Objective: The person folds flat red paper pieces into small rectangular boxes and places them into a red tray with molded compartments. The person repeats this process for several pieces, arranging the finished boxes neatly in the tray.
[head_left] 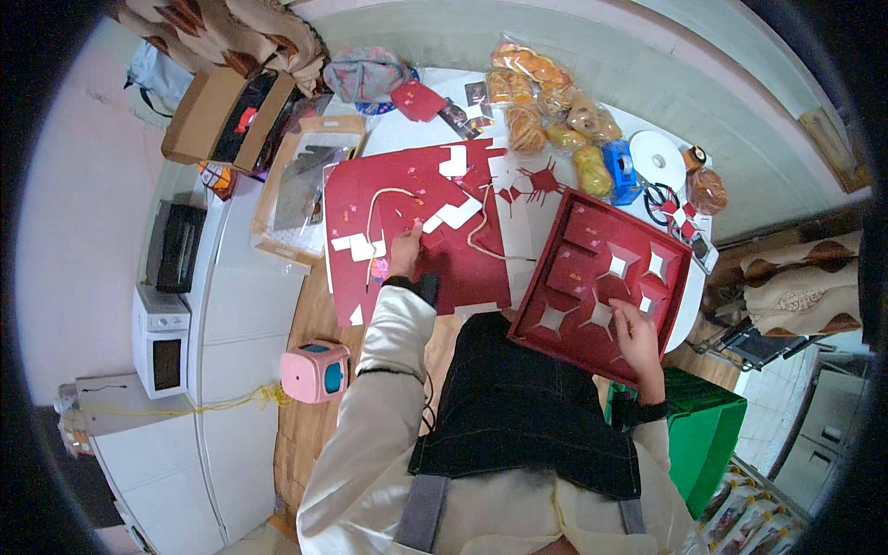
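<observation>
Print (pixel 591 231) (illegible) inside red tray (pixel 573 358)

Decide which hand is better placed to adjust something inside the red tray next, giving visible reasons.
Probably the right hand: it is inside or just over the red tray. The left hand is at the red sheet, so it would likely have farther to travel.
</observation>
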Motion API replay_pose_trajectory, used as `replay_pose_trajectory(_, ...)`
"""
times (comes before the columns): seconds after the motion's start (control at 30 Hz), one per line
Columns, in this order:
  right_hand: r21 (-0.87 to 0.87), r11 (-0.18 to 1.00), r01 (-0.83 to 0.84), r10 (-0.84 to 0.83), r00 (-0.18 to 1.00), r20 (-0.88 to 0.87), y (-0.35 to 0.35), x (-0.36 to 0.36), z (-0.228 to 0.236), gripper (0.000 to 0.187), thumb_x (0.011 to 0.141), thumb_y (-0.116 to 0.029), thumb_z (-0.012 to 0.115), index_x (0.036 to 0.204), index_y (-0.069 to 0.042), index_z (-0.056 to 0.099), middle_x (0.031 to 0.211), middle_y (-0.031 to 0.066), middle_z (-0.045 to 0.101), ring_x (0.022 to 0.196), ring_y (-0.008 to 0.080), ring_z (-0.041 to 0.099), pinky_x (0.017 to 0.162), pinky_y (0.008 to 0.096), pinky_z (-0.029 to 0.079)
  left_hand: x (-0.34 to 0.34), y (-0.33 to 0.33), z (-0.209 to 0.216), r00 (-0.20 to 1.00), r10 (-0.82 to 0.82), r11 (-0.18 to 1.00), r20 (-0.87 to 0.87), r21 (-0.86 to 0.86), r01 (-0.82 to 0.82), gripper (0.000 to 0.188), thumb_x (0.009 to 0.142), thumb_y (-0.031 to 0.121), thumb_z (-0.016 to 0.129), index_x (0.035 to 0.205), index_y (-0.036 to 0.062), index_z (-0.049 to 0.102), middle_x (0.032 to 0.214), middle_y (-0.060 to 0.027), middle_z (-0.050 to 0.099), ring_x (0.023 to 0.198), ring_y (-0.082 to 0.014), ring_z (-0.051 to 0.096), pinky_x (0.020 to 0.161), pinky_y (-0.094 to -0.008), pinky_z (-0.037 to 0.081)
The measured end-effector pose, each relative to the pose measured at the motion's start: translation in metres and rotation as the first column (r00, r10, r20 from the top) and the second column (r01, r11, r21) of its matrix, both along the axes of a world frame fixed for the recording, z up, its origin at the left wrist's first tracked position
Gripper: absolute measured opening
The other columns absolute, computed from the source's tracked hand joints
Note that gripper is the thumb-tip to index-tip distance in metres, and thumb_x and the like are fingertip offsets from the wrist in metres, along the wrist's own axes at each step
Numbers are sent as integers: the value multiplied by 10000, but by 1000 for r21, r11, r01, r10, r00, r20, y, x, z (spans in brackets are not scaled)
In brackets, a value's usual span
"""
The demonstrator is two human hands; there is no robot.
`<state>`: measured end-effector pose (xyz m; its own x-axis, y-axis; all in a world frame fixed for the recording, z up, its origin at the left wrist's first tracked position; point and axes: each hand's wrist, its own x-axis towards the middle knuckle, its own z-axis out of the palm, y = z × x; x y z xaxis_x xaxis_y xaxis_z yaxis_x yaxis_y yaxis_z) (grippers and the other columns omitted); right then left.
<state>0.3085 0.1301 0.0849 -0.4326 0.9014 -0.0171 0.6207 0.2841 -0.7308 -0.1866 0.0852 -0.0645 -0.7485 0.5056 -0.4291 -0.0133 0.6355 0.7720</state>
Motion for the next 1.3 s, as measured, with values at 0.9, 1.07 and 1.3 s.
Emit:
replay_pose_trajectory(0.9, 562, 758, -333, 359, 931, 67, -13, -232, 146, 533, 757, -331, 736, 1185, -72, 554, 1182, 102, 514, 1156, 325, 433, 1016, 476, 295, 64, -80, 253, 844, -536, 643, 14, 654, 398, 454, 885, -77, 566, 1320, -6, 456, 1230, -84, 594, 1130, -154, 547, 985, -288, 405)
replay_pose_trajectory(1.07, 426, 868, -255, 229, 967, 113, -22, -225, 135, 366, 743, -329, 741, 960, -74, 592, 1067, 96, 564, 1068, 302, 479, 927, 455, 332, 73, -71, 227, 846, -531, 672, -50, 584, 456, 369, 882, -43, 589, 1243, -8, 524, 1153, -95, 631, 1041, -156, 583, 909, -289, 455)
replay_pose_trajectory(1.3, 252, 953, -168, 142, 983, 118, 23, -249, 68, 256, 772, -329, 739, 833, -120, 605, 803, 75, 630, 879, 297, 565, 788, 445, 353, 61, -22, 211, 784, -462, 784, -415, 222, 580, 612, 863, 201, 698, 1371, 19, 410, 1267, -203, 573, 1162, -333, 561, 979, -392, 440)
